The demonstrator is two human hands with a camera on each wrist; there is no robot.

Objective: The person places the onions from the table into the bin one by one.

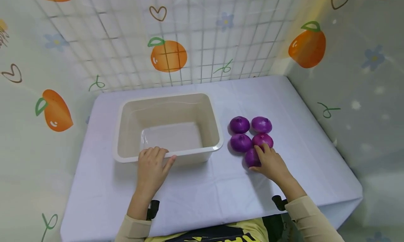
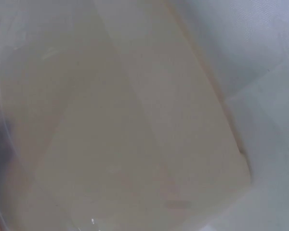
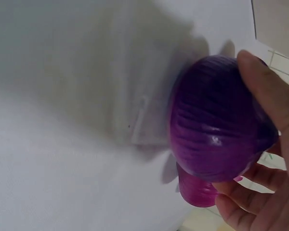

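Beige sleeves (image 1: 310, 215) are hanging over the table (image 1: 221, 196); the right hand (image 1: 272, 165) is gripping the nearest onion (image 1: 251, 159), between right edge and tub (image 1: 189, 152), whose near rim the left hand (image 1: 152, 172) is holding.

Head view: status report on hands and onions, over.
Left hand grips tub's near rim. Right hand holds nearest onion. Four other onions crowd its far side.

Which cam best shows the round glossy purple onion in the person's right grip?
Right wrist: the round glossy purple onion appears large and close, ribbed skin and pointed tip visible. Head: smaller, partly covered by the right grip. Left wrist: no onion discernible.
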